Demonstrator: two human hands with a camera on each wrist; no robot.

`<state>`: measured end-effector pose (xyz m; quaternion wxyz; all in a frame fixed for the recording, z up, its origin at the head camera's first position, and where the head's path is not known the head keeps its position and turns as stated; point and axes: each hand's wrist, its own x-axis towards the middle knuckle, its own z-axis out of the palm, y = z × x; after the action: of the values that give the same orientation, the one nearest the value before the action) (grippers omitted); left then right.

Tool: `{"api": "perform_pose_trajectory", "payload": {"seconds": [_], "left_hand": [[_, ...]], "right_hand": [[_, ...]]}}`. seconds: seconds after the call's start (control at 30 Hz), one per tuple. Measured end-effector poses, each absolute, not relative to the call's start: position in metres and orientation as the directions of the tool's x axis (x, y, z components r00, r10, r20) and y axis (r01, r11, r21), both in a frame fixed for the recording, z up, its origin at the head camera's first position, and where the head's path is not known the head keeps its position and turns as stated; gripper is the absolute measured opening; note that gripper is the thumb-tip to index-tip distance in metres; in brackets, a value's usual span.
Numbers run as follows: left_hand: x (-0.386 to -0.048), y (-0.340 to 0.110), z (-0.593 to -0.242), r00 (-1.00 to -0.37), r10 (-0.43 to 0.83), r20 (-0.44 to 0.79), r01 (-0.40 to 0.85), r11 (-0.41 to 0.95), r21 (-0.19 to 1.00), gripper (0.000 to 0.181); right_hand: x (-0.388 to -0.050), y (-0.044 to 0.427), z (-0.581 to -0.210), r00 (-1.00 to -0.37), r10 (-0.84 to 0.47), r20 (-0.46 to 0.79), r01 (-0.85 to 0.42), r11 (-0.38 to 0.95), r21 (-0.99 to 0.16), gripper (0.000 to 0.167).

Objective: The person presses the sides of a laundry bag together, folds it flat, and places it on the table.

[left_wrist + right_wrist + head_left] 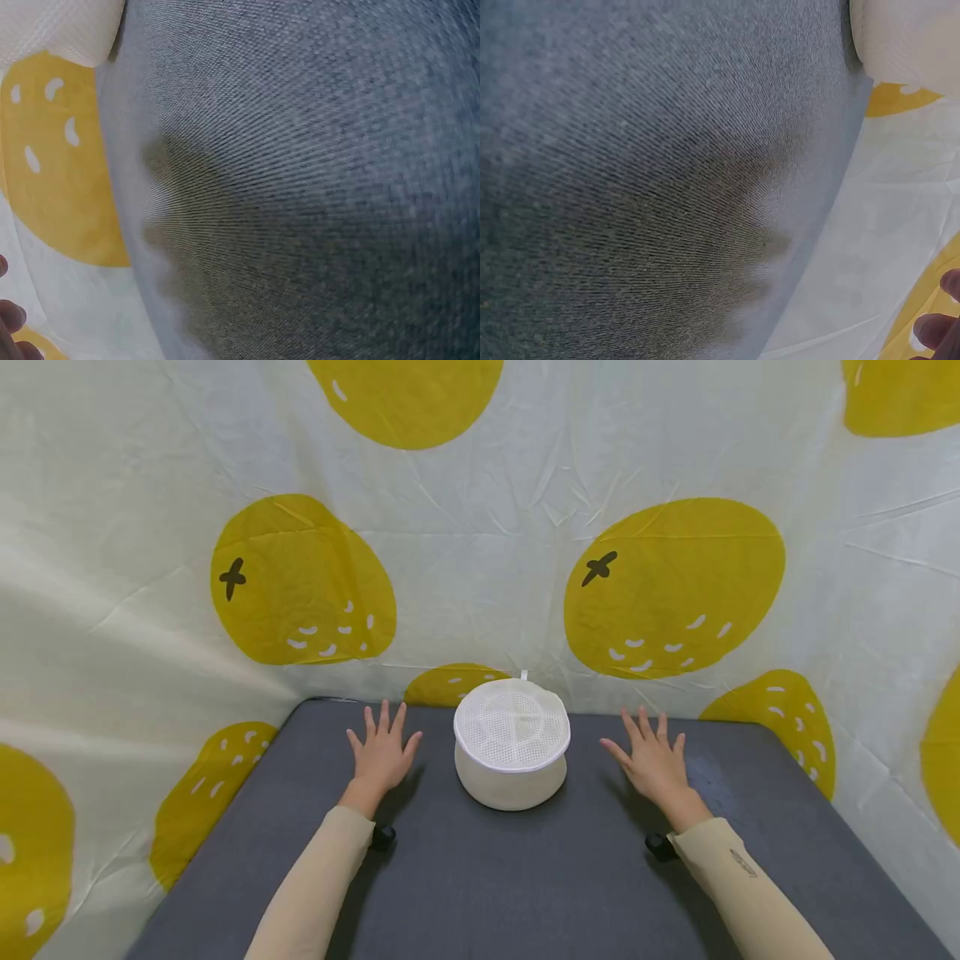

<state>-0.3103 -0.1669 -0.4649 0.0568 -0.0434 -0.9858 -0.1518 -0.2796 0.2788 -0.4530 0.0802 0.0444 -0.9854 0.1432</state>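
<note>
A round white mesh laundry bag (512, 731) stands upright near the back of the dark grey table. Its top is netting with a white rim, and a small tab sticks up behind it. My left hand (381, 760) is spread to the left of the bag, apart from it. On the other side, my right hand (656, 763) is spread too, holding nothing. Both hands cast shadows on the cloth. In the left wrist view part of the bag (60, 30) shows at the top left; the right wrist view has its side (907, 41) at the top right.
The grey table (480, 893) runs back to a white curtain (480, 585) printed with big yellow fruit, which hangs behind and at both sides. Black wrist cameras sit under the left cuff (352, 843) and the right cuff (701, 843).
</note>
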Motion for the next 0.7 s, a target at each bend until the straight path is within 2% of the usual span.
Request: {"api": "perform_pose_trajectory", "payload": {"seconds": [0.7], "left_hand": [[-0.298, -0.165, -0.467, -0.975, 0.118, 0.188, 0.178, 0.920, 0.349, 0.070]], "right_hand": [[-0.262, 0.265, -0.440, -0.971, -0.145, 0.190, -0.204, 0.917, -0.343, 0.080]]}}
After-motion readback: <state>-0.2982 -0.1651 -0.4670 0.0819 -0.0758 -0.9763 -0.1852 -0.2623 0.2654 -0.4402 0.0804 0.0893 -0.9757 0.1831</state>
